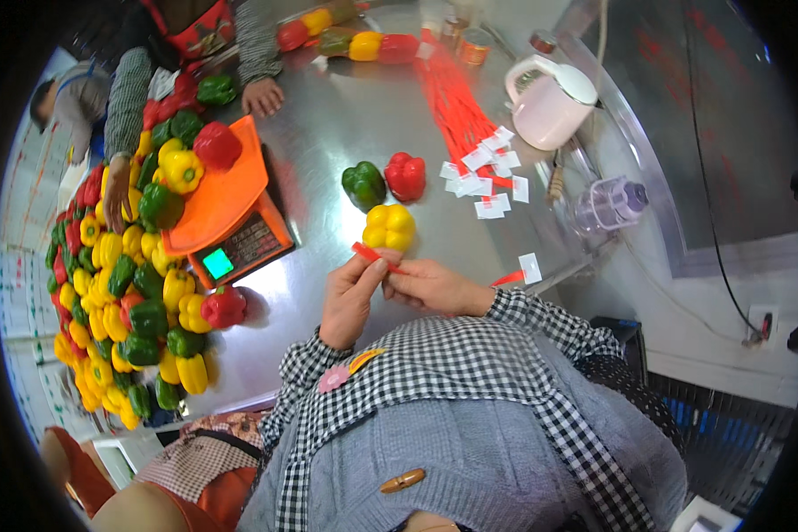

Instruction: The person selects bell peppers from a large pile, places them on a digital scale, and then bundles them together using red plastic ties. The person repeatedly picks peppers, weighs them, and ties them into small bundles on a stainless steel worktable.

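Both my hands are close together in front of my chest, near the table's edge. My left hand (350,296) pinches a flat red plastic strip (376,257) between thumb and finger. On the right, my right hand (432,284) grips the same strip near its other part. Just beyond my fingers a yellow bell pepper (389,227) sits on the metal table, with a green bell pepper (364,185) and a red bell pepper (405,177) behind it. A white tag (530,268) on a red strip lies by my right wrist.
An orange scale (241,241) holding peppers stands left, beside a large pepper pile (116,292). A co-worker's hands (263,96) are beyond it. Tagged red strips (449,106), a white kettle (552,103) and a purple bottle (610,205) are at right. Wrapped peppers (366,46) lie at the back.
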`<state>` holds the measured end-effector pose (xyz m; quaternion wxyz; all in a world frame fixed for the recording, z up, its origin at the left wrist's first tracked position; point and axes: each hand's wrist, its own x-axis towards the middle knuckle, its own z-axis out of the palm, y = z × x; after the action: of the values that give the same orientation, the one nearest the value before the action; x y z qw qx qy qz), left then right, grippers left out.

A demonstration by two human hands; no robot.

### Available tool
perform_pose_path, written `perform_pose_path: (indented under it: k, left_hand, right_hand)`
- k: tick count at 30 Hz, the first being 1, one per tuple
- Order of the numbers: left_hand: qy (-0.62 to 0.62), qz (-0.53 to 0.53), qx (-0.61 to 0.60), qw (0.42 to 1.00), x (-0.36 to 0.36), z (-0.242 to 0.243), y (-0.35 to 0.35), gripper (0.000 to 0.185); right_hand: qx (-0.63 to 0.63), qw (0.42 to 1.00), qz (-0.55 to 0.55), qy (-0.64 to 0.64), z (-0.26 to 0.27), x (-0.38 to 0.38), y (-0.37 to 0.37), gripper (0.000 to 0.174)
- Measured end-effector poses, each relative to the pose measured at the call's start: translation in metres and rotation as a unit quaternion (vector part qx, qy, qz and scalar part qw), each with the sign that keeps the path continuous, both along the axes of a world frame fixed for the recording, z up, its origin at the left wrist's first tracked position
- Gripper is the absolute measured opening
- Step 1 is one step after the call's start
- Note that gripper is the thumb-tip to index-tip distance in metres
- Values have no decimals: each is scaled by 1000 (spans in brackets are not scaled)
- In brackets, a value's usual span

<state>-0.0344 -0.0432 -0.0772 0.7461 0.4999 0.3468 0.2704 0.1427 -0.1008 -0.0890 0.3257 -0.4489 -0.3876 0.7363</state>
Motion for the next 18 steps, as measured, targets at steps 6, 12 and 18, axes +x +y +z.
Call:
perform_pose_path:
  k: [6, 12, 18]
  left_hand:
    - [2, 19, 83, 996, -7, -7, -3, 17]
    - [76, -126, 57, 987, -4, -9, -7, 18]
    - [42, -43, 63, 996, -8, -11, -9, 14]
  right_hand:
    - [235, 948, -79, -202, 11, 15, 3, 29]
    - [276, 936, -87, -200, 31, 19, 14, 20]
    - [254, 944, -95, -189, 33, 11, 18, 19]
